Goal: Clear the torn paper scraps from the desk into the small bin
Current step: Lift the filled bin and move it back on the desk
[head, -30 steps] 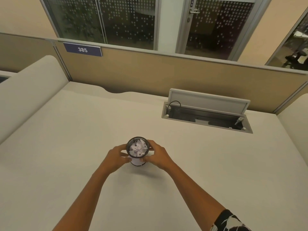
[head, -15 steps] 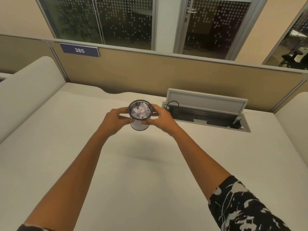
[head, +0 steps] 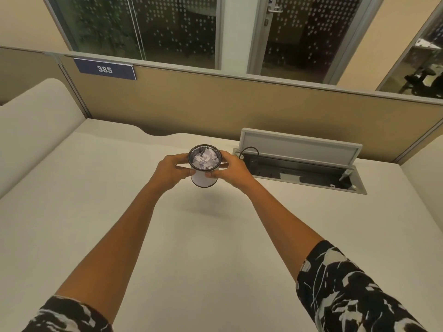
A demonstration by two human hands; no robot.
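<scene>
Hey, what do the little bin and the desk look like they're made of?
Bin: probably black metal mesh, judging by the thin dark rim and the pale paper scraps showing through the wall. Desk: smooth matte off-white surface, likely laminate; nothing in view settles it.

Open cable tray (head: 299, 164), sign "385" (head: 105, 69)

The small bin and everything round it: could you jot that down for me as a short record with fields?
bin: small bin, dark rim, held above the desk, its shadow below
contents: torn paper scraps, nearly to the rim
left hand: left hand gripping the bin's side
right hand: right hand gripping the other side
behind: open cable tray with a black cable
sign: number plate reading 385
</scene>
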